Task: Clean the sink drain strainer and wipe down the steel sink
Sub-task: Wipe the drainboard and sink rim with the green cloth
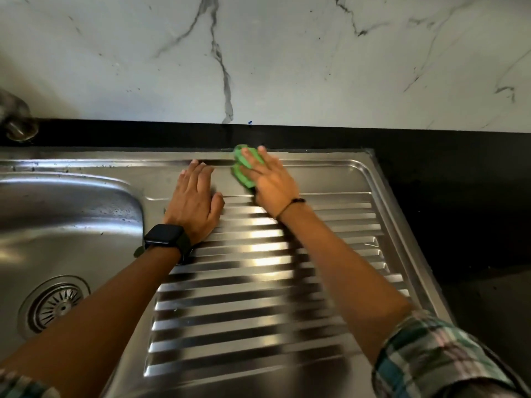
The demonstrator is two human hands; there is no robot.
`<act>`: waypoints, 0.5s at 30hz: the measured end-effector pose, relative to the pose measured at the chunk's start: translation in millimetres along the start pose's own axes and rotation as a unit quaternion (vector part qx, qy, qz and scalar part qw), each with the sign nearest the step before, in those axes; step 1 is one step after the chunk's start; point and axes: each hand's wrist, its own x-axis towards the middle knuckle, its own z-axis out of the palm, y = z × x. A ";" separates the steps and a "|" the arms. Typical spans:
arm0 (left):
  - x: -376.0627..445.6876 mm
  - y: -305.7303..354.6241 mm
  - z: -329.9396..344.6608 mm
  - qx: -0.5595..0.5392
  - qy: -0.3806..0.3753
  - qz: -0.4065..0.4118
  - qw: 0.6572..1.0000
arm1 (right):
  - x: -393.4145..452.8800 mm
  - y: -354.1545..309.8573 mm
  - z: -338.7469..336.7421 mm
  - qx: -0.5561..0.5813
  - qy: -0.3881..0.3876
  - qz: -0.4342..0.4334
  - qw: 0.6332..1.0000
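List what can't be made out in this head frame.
- Green scrub pad: mostly under the right hand; full shape hidden.
- Steel tap: cut off by the left edge, blurred.
- Round steel drain strainer: partly behind the left forearm; too small to judge cleanliness.
- Ribbed steel drainboard: glare and motion blur hide any residue; the left hand covers part.

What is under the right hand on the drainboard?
A green scrub pad shows beneath the right hand's fingers, at the drainboard's far edge. The pad's portion under the palm is covered.
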 end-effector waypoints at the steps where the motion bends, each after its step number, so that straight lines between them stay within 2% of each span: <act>1: -1.0 0.5 -0.9 -0.010 0.004 -0.007 1.000 | -8.5 18.1 -5.5 -0.007 -0.002 0.023 1.000; 4: -1.8 0.7 -2.5 -0.022 0.007 -0.013 1.000 | -40.4 73.1 -17.6 -0.046 -0.020 0.125 0.991; 8: -0.5 1.8 -1.5 -0.009 0.008 -0.018 1.000 | -82.3 129.7 -32.4 -0.104 -0.041 0.300 0.947; 11: 1.1 1.2 0.1 0.006 0.001 -0.021 1.000 | -79.3 128.0 -29.4 -0.075 -0.022 0.333 0.940; 15: 3.3 -0.2 2.1 0.013 -0.018 -0.018 1.000 | -62.7 98.8 -22.2 0.006 0.058 0.413 0.909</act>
